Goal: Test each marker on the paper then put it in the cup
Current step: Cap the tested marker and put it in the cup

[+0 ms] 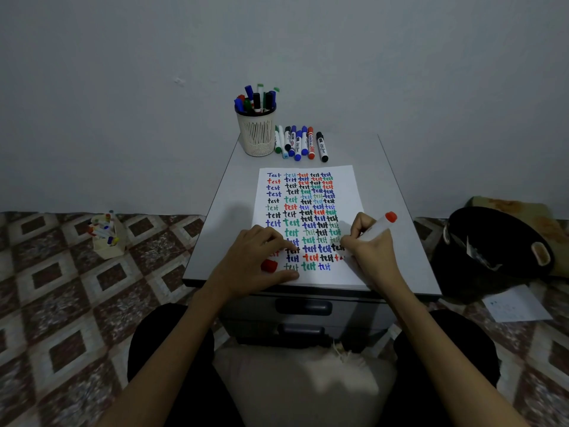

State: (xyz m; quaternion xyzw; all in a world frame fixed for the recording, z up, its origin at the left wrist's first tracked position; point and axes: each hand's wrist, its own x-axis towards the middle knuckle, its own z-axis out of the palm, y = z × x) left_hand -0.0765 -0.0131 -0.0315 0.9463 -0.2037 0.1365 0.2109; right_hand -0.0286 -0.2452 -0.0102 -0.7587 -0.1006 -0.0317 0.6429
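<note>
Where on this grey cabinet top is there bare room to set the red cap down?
Bare strips flank the white paper: left toward the cabinet edge, and right. Crowded: back edge, with the slatted cream cup and row of loose markers.

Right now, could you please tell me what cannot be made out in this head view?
- Red marker tip: hidden behind the right hand.
- Red cap: partly covered by the left hand.
- Lying markers: label print too small.
- Cup: marker count unclear, they overlap.
</note>
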